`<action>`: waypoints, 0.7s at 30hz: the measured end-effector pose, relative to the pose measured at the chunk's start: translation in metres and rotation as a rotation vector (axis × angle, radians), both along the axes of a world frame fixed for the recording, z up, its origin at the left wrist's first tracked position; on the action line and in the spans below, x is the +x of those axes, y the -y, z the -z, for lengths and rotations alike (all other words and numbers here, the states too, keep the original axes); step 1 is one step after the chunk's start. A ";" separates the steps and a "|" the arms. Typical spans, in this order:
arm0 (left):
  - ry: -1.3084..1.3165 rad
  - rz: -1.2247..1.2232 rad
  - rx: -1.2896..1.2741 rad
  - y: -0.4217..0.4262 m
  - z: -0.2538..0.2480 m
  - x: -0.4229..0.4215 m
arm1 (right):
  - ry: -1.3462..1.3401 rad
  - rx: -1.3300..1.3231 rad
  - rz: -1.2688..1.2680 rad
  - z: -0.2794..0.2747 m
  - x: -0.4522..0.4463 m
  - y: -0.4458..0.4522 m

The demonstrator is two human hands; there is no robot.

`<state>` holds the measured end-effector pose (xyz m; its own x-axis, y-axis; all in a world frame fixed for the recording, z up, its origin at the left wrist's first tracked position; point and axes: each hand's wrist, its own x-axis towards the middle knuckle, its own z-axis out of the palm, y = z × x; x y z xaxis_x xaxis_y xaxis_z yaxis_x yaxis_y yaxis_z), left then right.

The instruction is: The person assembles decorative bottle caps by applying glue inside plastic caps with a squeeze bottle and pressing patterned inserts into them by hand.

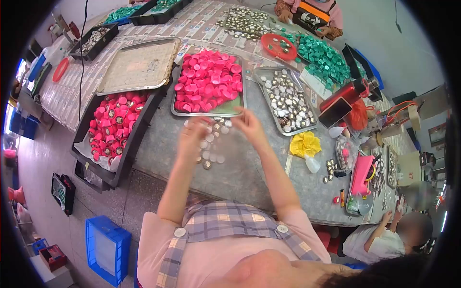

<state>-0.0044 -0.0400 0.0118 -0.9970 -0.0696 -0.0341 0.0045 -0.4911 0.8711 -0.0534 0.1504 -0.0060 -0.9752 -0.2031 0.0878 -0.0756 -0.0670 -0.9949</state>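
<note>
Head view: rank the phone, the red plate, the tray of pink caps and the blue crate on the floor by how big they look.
1. tray of pink caps
2. blue crate
3. red plate
4. phone

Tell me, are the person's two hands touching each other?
Apart. The head view shows a plain gap between the left hand and the right hand, with small round discs visible in it.

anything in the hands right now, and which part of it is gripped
Cannot be told: some pink shows by the fingertips of the left hand, but blur hides any hold; the right hand is too blurred as well.
</note>
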 end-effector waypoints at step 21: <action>0.304 0.494 0.236 -0.072 0.003 0.030 | -0.195 0.559 0.124 -0.046 0.097 -0.064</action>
